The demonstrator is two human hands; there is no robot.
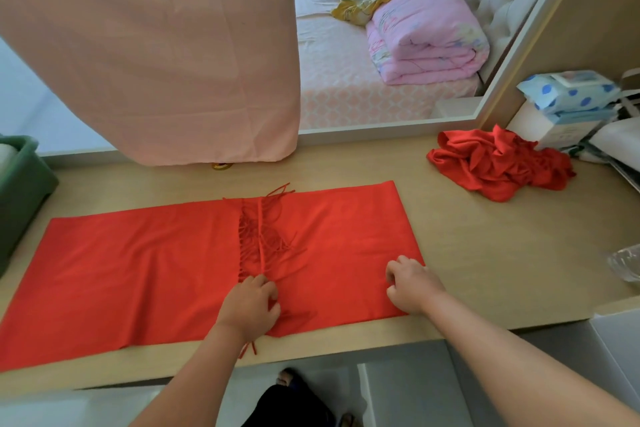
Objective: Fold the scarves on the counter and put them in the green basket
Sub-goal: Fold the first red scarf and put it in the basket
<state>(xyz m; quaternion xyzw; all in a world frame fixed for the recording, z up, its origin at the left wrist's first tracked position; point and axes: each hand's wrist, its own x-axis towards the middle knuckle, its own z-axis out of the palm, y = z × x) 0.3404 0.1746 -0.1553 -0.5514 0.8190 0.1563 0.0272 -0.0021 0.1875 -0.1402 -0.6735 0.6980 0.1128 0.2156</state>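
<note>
Red scarf flat on counter, ends folded to centre. Left hand pinches the centre fringe; right hand curled at right fold, grip unclear.

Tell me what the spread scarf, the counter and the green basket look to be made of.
Spread scarf: soft woven cloth, matte, perhaps wool or acrylic; it lies limp, with twisted fringe. Counter: pale wood-look laminate, it seems; smooth, faint grain. Green basket: probably moulded plastic; rigid wall, dull even sheen.
</note>
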